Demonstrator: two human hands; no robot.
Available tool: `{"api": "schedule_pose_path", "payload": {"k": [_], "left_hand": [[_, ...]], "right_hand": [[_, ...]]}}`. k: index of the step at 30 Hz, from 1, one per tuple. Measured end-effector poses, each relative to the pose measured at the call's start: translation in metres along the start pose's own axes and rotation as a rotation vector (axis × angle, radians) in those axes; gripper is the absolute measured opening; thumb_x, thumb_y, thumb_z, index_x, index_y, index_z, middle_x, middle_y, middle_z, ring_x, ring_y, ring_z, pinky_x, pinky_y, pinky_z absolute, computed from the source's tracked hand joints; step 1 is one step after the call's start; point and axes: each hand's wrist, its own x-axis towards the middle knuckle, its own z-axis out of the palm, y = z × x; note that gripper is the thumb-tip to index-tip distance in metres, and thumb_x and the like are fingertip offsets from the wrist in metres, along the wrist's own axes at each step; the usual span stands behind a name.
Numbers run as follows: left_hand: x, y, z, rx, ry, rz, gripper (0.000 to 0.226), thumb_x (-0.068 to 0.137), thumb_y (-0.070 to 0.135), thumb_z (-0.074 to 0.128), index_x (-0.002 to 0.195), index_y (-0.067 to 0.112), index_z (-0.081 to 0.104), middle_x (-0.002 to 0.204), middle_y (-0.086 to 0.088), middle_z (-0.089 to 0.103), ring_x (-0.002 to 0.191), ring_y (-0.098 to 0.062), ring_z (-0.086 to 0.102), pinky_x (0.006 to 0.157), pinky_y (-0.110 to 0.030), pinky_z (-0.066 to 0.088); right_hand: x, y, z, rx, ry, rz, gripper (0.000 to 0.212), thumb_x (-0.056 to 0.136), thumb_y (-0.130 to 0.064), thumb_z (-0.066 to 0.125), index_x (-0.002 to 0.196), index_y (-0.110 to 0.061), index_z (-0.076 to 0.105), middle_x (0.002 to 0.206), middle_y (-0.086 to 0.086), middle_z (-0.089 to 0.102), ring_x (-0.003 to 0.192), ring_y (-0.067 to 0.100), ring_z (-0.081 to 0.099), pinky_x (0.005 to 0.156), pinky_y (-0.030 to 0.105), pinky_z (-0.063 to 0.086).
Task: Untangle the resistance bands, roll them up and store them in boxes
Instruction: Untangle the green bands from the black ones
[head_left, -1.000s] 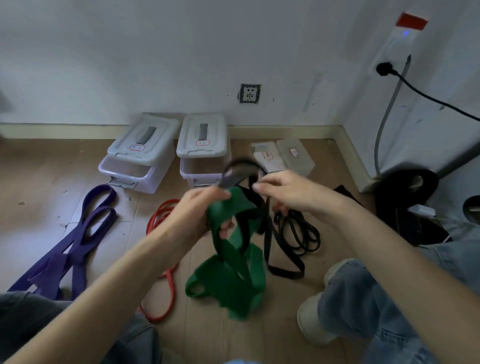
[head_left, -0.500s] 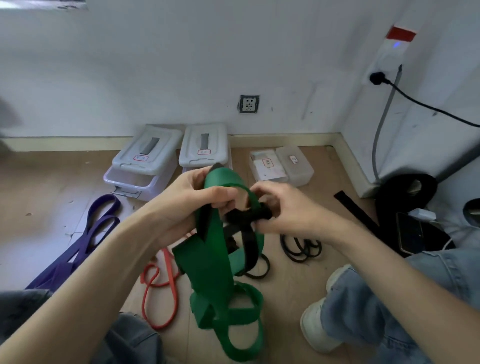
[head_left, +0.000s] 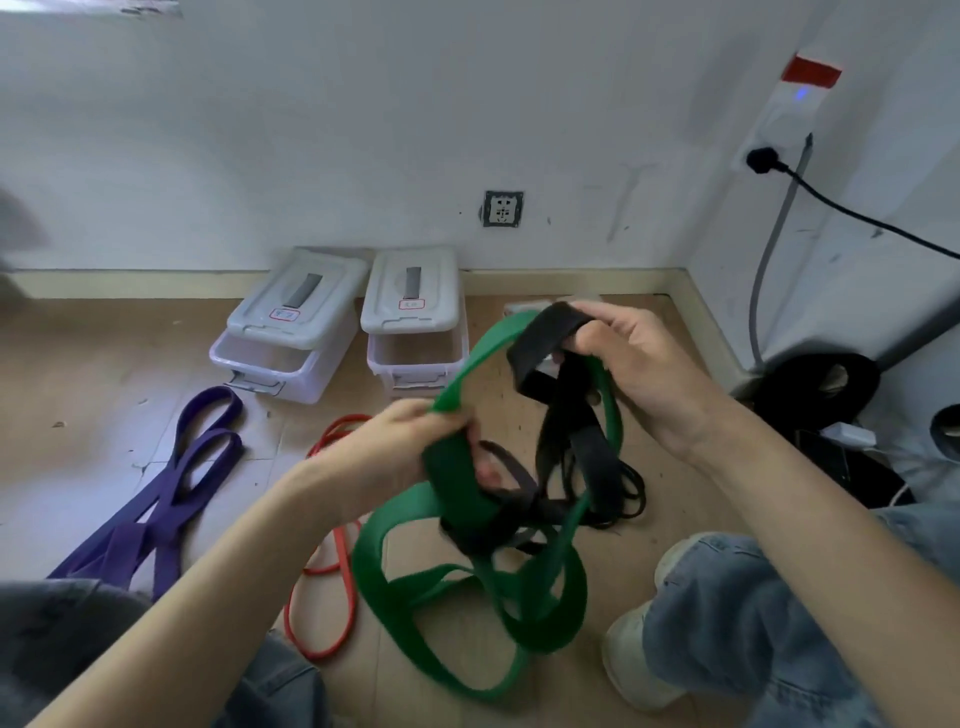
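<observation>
A wide green band (head_left: 415, 582) and a black band (head_left: 550, 338) hang tangled together above the floor. My left hand (head_left: 400, 452) grips the green band where it folds over. Higher and to the right, my right hand (head_left: 634, 358) pinches a loop of the black band, with the green band arching between the two hands. A purple band (head_left: 171, 499) lies on the floor at the left, a red band (head_left: 332, 571) beside it, and thin black bands (head_left: 631, 493) lie behind the tangle. Two lidded white boxes (head_left: 291, 322) (head_left: 413, 317) stand by the wall.
My knees in jeans and a white shoe (head_left: 639, 660) frame the lower corners. A black round object (head_left: 815, 384) and a cable (head_left: 852, 213) occupy the right corner. A small clear box is mostly hidden behind my right hand.
My hands have pulled apart: the right one rose to the right with the black loop, the left one dropped lower. The green band now spreads into wide loops.
</observation>
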Motion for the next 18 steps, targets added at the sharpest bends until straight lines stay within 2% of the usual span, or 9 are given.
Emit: {"api": "schedule_pose_path", "payload": {"k": [2, 4, 7, 8, 11, 13, 14, 16, 18], "left_hand": [[-0.008, 0.021, -0.003, -0.355, -0.081, 0.045, 0.022, 0.084, 0.03, 0.054, 0.077, 0.009, 0.051, 0.05, 0.0, 0.051, 0.046, -0.014, 0.055, 0.062, -0.03, 0.057], [-0.015, 0.039, -0.006, -0.477, -0.16, 0.09, 0.022, 0.082, 0.032, 0.057, 0.082, 0.011, 0.051, 0.05, 0.005, 0.046, 0.043, -0.009, 0.049, 0.059, -0.025, 0.054], [-0.014, 0.041, -0.002, -0.578, -0.007, 0.026, 0.021, 0.087, 0.03, 0.053, 0.081, 0.012, 0.045, 0.049, 0.005, 0.041, 0.039, -0.008, 0.045, 0.054, -0.024, 0.054], [-0.012, 0.039, 0.001, -0.619, 0.045, -0.009, 0.023, 0.09, 0.03, 0.049, 0.078, 0.012, 0.043, 0.047, 0.005, 0.039, 0.038, -0.007, 0.042, 0.052, -0.023, 0.053], [-0.009, 0.037, 0.009, -0.679, 0.01, -0.079, 0.021, 0.086, 0.029, 0.049, 0.078, 0.01, 0.045, 0.046, 0.006, 0.039, 0.036, -0.007, 0.042, 0.051, -0.021, 0.052], [-0.01, 0.042, 0.013, -0.689, -0.057, -0.068, 0.018, 0.083, 0.026, 0.05, 0.08, 0.009, 0.047, 0.044, 0.007, 0.039, 0.035, -0.006, 0.043, 0.049, -0.02, 0.051], [-0.011, 0.046, 0.016, -0.694, -0.088, -0.058, 0.017, 0.083, 0.026, 0.049, 0.079, 0.009, 0.047, 0.043, 0.007, 0.039, 0.033, -0.005, 0.042, 0.047, -0.019, 0.051], [-0.015, 0.054, 0.021, -0.715, -0.18, -0.046, 0.022, 0.088, 0.026, 0.047, 0.077, 0.007, 0.05, 0.041, 0.007, 0.04, 0.032, -0.004, 0.043, 0.045, -0.02, 0.05], [-0.019, 0.06, 0.021, -0.759, -0.325, -0.038, 0.025, 0.092, 0.024, 0.048, 0.077, 0.004, 0.054, 0.042, 0.004, 0.044, 0.035, -0.007, 0.048, 0.048, -0.023, 0.053]], "right_hand": [[0.003, 0.002, -0.006, -0.054, 0.061, -0.06, 0.019, 0.083, -0.018, 0.057, 0.096, -0.027, 0.067, 0.095, -0.003, 0.068, 0.086, 0.009, 0.063, 0.077, 0.02, 0.051], [0.007, 0.006, -0.013, -0.23, 0.109, -0.077, 0.022, 0.087, -0.017, 0.063, 0.106, -0.029, 0.062, 0.108, -0.007, 0.064, 0.094, 0.009, 0.063, 0.083, 0.022, 0.051], [0.007, 0.017, -0.014, -0.732, 0.06, 0.106, 0.051, 0.083, -0.029, 0.067, 0.13, -0.023, 0.047, 0.129, -0.003, 0.049, 0.117, 0.014, 0.05, 0.095, 0.021, 0.041], [0.005, 0.022, -0.012, -0.825, 0.008, 0.169, 0.057, 0.082, -0.032, 0.068, 0.132, -0.02, 0.044, 0.131, -0.001, 0.049, 0.117, 0.014, 0.05, 0.095, 0.023, 0.041], [-0.007, 0.035, 0.009, -0.726, -0.278, 0.233, 0.053, 0.078, -0.031, 0.072, 0.125, -0.026, 0.049, 0.119, -0.005, 0.058, 0.105, 0.009, 0.056, 0.085, 0.018, 0.046], [-0.014, 0.046, 0.029, -0.628, -0.497, 0.253, 0.052, 0.078, -0.037, 0.071, 0.125, -0.033, 0.048, 0.118, -0.008, 0.058, 0.106, 0.006, 0.055, 0.088, 0.022, 0.047], [-0.017, 0.053, 0.04, -0.605, -0.552, 0.204, 0.042, 0.081, -0.037, 0.068, 0.119, -0.034, 0.05, 0.114, -0.008, 0.06, 0.103, 0.005, 0.055, 0.087, 0.023, 0.047], [-0.022, 0.065, 0.057, -0.602, -0.535, 0.038, 0.018, 0.085, -0.028, 0.067, 0.094, -0.032, 0.051, 0.097, -0.005, 0.06, 0.088, 0.008, 0.056, 0.079, 0.022, 0.046], [-0.023, 0.079, 0.064, -0.608, -0.439, -0.045, 0.016, 0.085, -0.016, 0.066, 0.084, -0.023, 0.052, 0.088, -0.002, 0.059, 0.08, 0.01, 0.055, 0.075, 0.023, 0.046]]}}
